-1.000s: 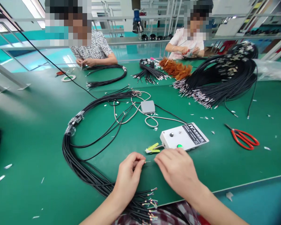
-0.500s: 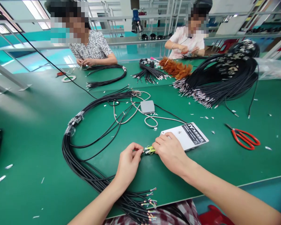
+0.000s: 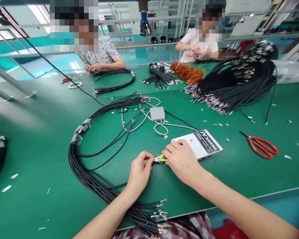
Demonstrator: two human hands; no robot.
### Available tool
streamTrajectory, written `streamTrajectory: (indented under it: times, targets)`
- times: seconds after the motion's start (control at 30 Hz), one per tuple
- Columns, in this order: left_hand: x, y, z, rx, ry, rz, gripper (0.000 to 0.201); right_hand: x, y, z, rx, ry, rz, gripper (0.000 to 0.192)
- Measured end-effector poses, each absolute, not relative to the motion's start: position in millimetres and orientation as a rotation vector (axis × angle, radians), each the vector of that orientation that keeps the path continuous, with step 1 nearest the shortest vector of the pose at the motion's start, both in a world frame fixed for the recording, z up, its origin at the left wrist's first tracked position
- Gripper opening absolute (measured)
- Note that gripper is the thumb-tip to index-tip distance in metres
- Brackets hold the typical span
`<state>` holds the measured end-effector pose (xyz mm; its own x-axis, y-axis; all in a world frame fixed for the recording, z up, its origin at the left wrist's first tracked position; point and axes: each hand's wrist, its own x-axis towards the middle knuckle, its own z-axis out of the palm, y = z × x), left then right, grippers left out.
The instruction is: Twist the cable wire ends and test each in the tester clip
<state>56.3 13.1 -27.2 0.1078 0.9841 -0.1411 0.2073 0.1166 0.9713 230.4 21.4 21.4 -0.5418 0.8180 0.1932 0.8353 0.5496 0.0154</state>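
My left hand (image 3: 141, 171) is closed in a pinch on the end of a black cable (image 3: 114, 186), which leads out of the bundle and passes behind my wrist. Small pliers with yellow-green handles (image 3: 161, 158) are in my right hand (image 3: 181, 157), their pale jaws right at my left fingertips. Those fingers cover most of the cable tip. The bundle of black cables (image 3: 73, 159) curves around on the left, bound with clear wrap, and its stripped coloured wire ends lie near the table's front edge. Just behind my right hand lies a white device with a black label (image 3: 206, 142).
Red-handled scissors (image 3: 262, 146) lie to the right on the green table (image 3: 201, 186). A grey box (image 3: 157, 114) with a looped grey cord sits ahead. Cable heaps (image 3: 229, 83), a brown feathery duster (image 3: 188, 72) and two co-workers are across the table. White scraps are scattered about.
The pliers' yellow-green handles look more spread, and their jaws now meet my left fingertips. My left hand has shifted slightly right. The right hand stays nearly in place.
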Motion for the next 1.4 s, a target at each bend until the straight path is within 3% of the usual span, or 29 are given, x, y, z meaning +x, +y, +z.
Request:
streamTrajectory:
  times: [0.1,0.27,0.63,0.87,0.97,1.07,1.2,1.33,1.4]
  targets:
    - [56,13,-28,1.31,1.316,0.922,0.015,249,6,25,-1.352,-2.407,-0.117,0.021]
    - [54,13,-27,1.303,1.305,0.921,0.016,287,-34,9,-1.381,-1.925,-0.236,0.016]
    - [41,13,-23,1.305,1.378,0.91,0.015,286,-43,-25,-1.42,-1.859,-0.312,0.014]
    - [17,7,0,1.227,1.352,0.932,0.027,282,-50,-24,-1.356,-1.836,-0.275,0.02]
    - [24,-6,17,1.16,1.196,0.895,0.027,262,-56,-14,-1.256,-1.846,-0.079,0.026]
    - [33,-20,23,1.136,1.048,0.851,0.029,230,-57,-3,-1.24,-1.747,0.363,0.026]
    - [35,-31,18,1.185,0.986,0.823,0.026,196,-48,5,-1.201,-1.507,0.89,0.009]
    - [14,-32,13,1.472,1.046,0.713,0.012,188,-44,5,-1.123,-1.34,1.031,0.014]
    - [-1,-31,12,1.731,1.123,0.617,0.014,191,-44,3,-1.106,-1.269,1.034,0.012]
